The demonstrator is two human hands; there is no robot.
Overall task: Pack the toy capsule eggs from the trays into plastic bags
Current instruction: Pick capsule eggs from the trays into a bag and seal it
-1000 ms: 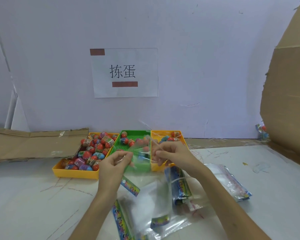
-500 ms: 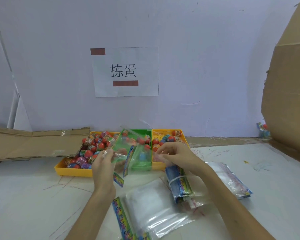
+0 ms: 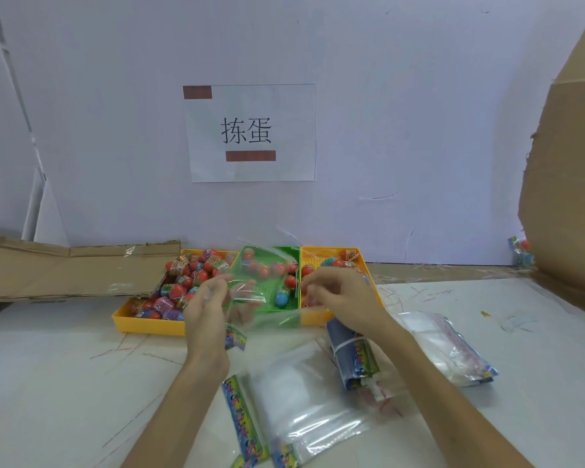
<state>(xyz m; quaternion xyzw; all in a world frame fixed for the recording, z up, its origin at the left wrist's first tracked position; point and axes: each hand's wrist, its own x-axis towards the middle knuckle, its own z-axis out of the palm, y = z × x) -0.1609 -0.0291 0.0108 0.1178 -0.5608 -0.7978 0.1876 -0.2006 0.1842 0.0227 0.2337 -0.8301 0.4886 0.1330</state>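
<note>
Left hand [image 3: 205,315], right hand [image 3: 345,298] pinch clear bag [image 3: 250,300] — eggs [image 3: 176,290] in yellow tray [image 3: 149,327], green tray [image 3: 277,307].

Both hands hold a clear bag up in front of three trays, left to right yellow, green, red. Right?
One slip: in the head view the right tray is yellow, not red. The rest stands: the left hand and right hand hold the clear bag in front of the left yellow tray and green tray.

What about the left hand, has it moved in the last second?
Yes. The left hand, pinching the plastic bag, has shifted left, from in front of the green tray toward the left yellow tray.
</note>
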